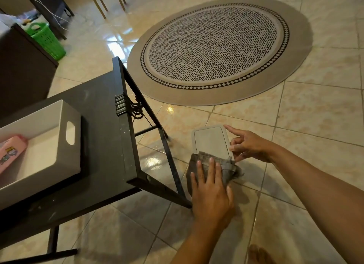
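- Tiled floor [315, 126] fills the right half and the bottom of the frame, and that's the open room, bare tiles right up to the hands.
- Round patterned rug [218, 45] lies upper centre, its near edge well apart from the hands.
- Black table [98, 106] cuts in from the left; its right edge and slanted leg run down to a corner just beside the left wrist. Tight on that side!
- White box [74, 145] sits on the table at mid left, handle cutout facing right, with a pink case [11, 149] inside at the frame's left edge.
- Green basket [49, 41] stands upper left, far off.
- Grey lid [211, 141], lower centre, is held over the tiles, rounded corners showing.
- Grey cloth [228, 169] covers the lid's near end.
- Left hand [211, 193] lies flat, fingers straight, pressing the cloth.
- Right hand [250, 145] grips the lid's right edge, index finger stretched to its upper corner.
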`<state>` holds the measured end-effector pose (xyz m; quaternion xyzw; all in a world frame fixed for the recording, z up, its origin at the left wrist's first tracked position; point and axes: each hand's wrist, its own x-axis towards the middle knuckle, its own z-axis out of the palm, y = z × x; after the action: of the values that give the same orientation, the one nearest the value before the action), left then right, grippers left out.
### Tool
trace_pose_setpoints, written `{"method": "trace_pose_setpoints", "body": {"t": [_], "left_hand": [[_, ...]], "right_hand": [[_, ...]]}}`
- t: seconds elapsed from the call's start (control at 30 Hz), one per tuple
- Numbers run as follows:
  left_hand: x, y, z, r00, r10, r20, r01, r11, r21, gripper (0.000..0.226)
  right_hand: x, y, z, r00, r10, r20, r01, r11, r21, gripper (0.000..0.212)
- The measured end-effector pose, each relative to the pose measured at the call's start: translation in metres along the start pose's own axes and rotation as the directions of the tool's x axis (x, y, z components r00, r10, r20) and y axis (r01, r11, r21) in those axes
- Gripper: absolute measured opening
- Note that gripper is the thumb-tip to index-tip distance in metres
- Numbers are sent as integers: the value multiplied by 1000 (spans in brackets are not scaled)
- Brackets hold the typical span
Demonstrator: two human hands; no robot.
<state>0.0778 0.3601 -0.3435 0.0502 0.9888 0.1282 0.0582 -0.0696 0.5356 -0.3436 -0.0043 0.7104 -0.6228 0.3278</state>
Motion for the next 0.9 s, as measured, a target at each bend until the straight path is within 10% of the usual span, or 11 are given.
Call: {"method": "trace_pose_setpoints", "body": {"t": [0.53, 0.9], "left_hand": [[48, 5, -11, 972, 218, 85, -221, 975, 31, 61], [53, 4, -7, 996, 60, 69, -60, 998, -1, 62]], "right_hand": [[4, -2, -4, 999, 10, 36, -9, 999, -32, 78], [2, -4, -2, 999, 35, 41, -32, 997, -73, 82]]}}
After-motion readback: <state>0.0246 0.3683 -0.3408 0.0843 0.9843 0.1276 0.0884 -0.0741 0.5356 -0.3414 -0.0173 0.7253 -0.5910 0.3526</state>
